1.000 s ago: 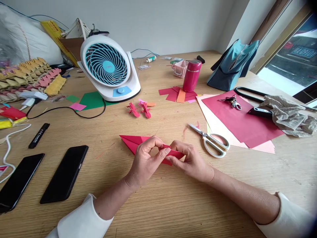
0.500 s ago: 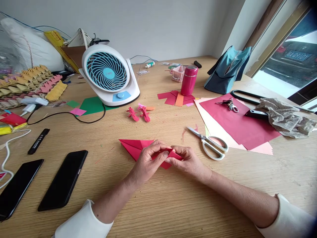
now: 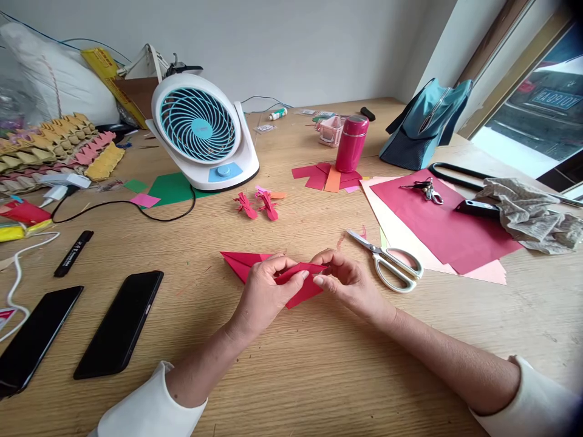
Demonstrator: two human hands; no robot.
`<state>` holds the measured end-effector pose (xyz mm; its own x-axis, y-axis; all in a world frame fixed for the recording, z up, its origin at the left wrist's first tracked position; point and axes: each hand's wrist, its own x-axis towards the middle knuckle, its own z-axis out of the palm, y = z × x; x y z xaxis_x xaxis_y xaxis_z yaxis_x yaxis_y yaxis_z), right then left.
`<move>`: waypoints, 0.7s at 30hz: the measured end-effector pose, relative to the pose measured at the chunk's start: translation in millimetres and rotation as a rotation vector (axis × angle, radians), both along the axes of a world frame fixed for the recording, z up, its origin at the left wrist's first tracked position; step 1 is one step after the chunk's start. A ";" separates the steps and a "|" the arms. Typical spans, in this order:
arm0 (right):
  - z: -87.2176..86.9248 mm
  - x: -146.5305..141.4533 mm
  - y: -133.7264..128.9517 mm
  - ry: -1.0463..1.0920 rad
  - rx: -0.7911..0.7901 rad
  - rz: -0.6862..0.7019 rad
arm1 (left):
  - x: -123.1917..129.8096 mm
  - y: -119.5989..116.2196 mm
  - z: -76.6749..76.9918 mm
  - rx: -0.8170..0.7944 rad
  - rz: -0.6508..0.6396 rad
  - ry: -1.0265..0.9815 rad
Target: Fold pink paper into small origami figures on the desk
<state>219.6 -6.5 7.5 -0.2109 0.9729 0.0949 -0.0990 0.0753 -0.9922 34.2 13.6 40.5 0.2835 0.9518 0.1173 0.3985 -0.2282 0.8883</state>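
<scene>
A piece of folded red paper (image 3: pixel 305 295) is held just above the wooden table in front of me, its long pointed end reaching out to the left. My left hand (image 3: pixel 268 285) pinches it, with the thumb pressed on the near face and the fingers curled behind. At the paper's right corner, my right hand (image 3: pixel 348 282) holds the edge between forefinger and thumb, the grip looser than the left. White-handled scissors (image 3: pixel 387 261) lie half open to the right of that hand. Beyond the paper rest two small red folded-paper figures (image 3: pixel 268 206).
A white fan (image 3: pixel 200 127) stands at the back left. Two phones (image 3: pixel 121 325) and a black marker (image 3: pixel 73 254) lie on the left. Toward the back stands a pink flask (image 3: pixel 352 144) beside paper strips. Red sheets (image 3: pixel 446 224) with keys and a blue bag (image 3: pixel 423 127) occupy the right.
The right thumb has drawn back slightly from the left one, and the fold that stood up between the thumbs now lies flatter. The view has shifted a little.
</scene>
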 end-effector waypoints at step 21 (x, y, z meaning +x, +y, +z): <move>3.0 138.7 -11.1 -1.355 0.066 -0.300 | -18.6 23.3 -12.6 -0.523 -0.112 -0.258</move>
<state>358.3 -17.6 10.5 0.0394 0.9986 0.0339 0.9554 -0.0277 -0.2941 15.6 36.8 27.9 0.4106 0.8675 -0.2809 0.1539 0.2377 0.9591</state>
